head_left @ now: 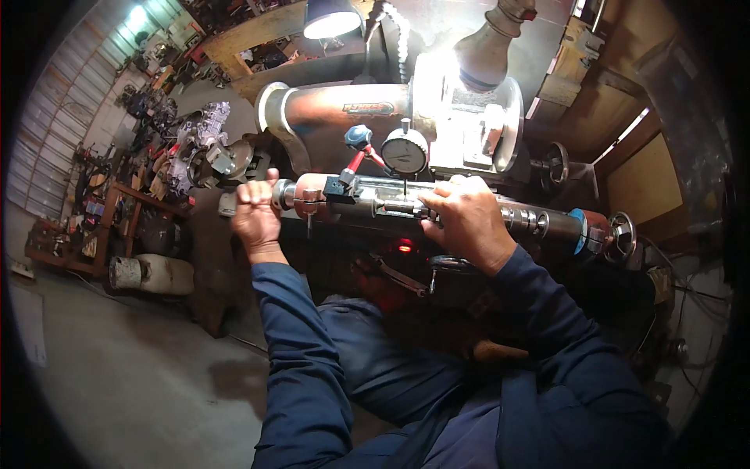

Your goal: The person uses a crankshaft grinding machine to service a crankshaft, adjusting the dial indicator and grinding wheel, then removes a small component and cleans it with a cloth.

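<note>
Steel, long and round, the grey metal shaft (469, 213) lies crosswise in the machine before me. My left hand (255, 213) is closed in a fist around its left end, and my right hand (466, 221) wraps over its middle. The round white dial gauge (405, 151) stands just above the shaft, between my hands, under the bright lamp (331, 19).
</note>
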### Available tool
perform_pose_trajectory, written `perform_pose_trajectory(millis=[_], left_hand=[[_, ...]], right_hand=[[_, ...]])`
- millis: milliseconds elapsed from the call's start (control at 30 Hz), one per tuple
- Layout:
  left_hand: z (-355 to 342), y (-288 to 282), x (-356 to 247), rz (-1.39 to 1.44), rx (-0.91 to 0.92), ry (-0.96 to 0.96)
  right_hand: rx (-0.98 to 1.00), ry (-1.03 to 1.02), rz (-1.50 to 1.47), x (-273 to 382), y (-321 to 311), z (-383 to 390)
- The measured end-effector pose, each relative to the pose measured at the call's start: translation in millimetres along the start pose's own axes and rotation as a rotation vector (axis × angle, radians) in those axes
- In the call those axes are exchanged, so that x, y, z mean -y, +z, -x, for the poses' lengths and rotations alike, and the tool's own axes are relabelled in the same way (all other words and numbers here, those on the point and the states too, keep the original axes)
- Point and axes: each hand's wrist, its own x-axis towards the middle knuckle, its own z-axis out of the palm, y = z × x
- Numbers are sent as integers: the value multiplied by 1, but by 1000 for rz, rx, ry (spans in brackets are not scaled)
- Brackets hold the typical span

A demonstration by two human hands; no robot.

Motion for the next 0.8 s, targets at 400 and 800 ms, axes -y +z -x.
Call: perform_pose_trajectory(millis=[400,800], left_hand=[[-1,34,4,-477,-457,-514],[-4,-27,8,-833,-829,-85]], right_hand=[[-27,11,42,-4,11,2],[-62,-4,52,2,16,4]])
